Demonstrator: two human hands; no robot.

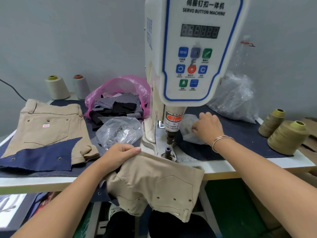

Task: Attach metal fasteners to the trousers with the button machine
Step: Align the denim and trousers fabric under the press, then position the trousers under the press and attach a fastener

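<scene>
Fingers of the left hand (122, 152) clamp soft, floppy beige cotton trousers (154, 182) at the waistband edge, while right hand (208, 127), at two o'clock, pinches a clear fastener bag (188, 129).

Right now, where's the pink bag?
In the head view, the pink bag sits on the table left of the button machine, behind the clear bag and right of two thread cones.

Garment workshop: button machine (192, 54), thread cones (57, 87), trousers (48, 127).
</scene>
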